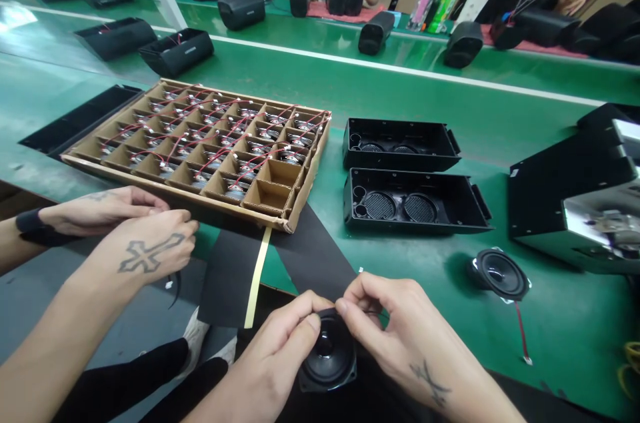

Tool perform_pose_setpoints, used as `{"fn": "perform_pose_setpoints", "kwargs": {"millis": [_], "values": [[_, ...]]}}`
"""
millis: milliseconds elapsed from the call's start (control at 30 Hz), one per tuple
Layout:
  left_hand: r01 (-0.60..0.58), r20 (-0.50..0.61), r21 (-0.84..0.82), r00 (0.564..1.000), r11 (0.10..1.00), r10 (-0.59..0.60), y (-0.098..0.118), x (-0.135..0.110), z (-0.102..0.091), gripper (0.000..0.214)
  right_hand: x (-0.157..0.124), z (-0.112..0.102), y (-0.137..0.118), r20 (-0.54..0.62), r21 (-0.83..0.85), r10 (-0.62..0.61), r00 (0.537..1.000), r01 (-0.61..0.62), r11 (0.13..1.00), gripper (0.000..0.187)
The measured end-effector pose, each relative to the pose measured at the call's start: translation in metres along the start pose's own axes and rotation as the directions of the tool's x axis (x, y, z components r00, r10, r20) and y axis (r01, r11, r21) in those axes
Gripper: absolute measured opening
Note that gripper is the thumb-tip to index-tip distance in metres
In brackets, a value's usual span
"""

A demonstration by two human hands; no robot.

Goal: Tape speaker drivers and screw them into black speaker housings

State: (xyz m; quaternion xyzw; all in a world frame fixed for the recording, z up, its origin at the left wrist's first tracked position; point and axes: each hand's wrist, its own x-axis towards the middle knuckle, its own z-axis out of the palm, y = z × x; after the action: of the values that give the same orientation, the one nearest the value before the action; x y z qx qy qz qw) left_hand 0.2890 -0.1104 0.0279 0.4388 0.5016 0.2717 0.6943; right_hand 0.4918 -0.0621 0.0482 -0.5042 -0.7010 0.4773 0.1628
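Observation:
My left hand [280, 349] and my right hand [400, 329] both grip a small round black speaker driver [327, 359] just off the table's near edge. The fingertips of both hands pinch its top rim, and a thin dark strip seems to sit between them; I cannot make it out. A second loose driver [500, 274] with a red wire lies on the green table to the right. Two open black speaker housings [415, 203] [400, 143] lie beyond my right hand. A black sheet with a yellow strip [257, 273] lies by my left hand.
A cardboard divider tray [300, 186] holding several wired drivers stands to the left. A co-worker's two hands [150, 246], one with a cross tattoo, rest at its near edge. A black and metal machine [575, 203] stands at right. More housings and seated people line the far side.

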Motion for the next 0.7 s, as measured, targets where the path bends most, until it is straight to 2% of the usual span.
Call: {"fn": "perform_pose_setpoints", "kwargs": {"millis": [200,467,700], "values": [[0.026,0.018,-0.016,1.0,1.0,-0.025,0.0003,0.0027,0.0015,0.037,-0.0017,0.0003,0.0015,0.004,0.004,-0.013,1.0,0.013,1.0,0.023],[-0.025,-0.003,-0.033,1.0,0.999,0.025,-0.0006,0.0047,0.0036,0.03,-0.0033,0.0006,0.0039,-0.029,0.031,-0.006,1.0,0.007,0.999,0.028],[-0.034,-0.026,-0.021,0.999,0.999,0.034,0.0012,0.0076,0.0054,0.026,-0.0094,-0.0025,0.0072,-0.05,0.027,0.025,0.998,-0.023,0.999,0.026]]}}
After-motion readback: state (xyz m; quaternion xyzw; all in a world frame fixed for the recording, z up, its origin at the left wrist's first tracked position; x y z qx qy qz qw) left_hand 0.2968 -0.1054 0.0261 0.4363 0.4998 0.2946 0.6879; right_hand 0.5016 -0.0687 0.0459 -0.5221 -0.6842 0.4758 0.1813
